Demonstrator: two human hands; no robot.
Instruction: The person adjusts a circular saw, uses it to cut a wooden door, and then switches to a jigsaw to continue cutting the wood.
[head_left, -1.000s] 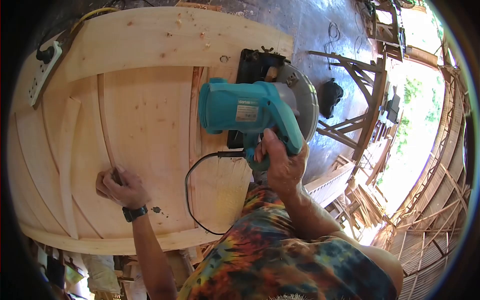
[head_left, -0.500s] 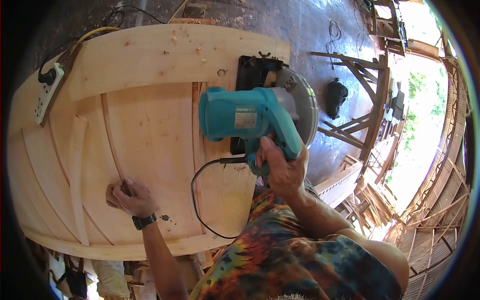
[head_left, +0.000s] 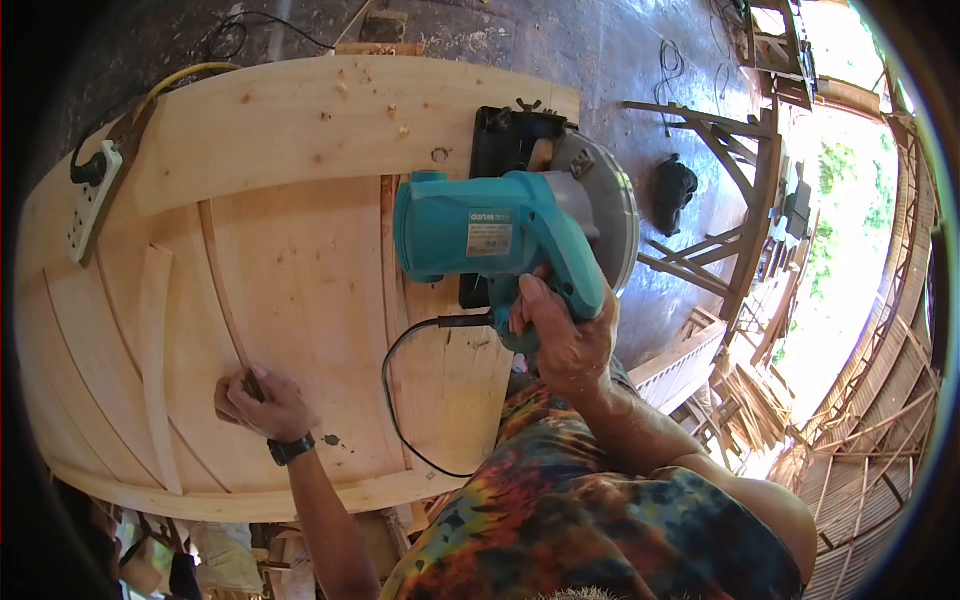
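My right hand (head_left: 568, 335) is wrapped round the rear handle of a teal circular saw (head_left: 465, 228). The saw's black base plate (head_left: 490, 150) lies on the right end of a large curved wooden panel (head_left: 300, 260), and its grey blade guard (head_left: 608, 200) juts past the panel's edge. The blade itself is hidden. A black power cord (head_left: 386, 385) loops from the handle over the wood. My left hand (head_left: 262, 402), with fingers curled, rests on the panel at a thin dark line; a small brown piece shows between the fingers, too small to name.
A white power strip (head_left: 95, 202) with a black plug sits at the panel's left end. On the panel lies a loose wooden strip (head_left: 157, 360). Beyond it are a wooden trestle (head_left: 745, 200), a black bundle (head_left: 674, 194) on the floor and stacked wood offcuts (head_left: 755, 400).
My left hand has shifted slightly down in view, still curled on the panel. The saw and my right hand stay almost in place. A dark shape now shows at the lower left.
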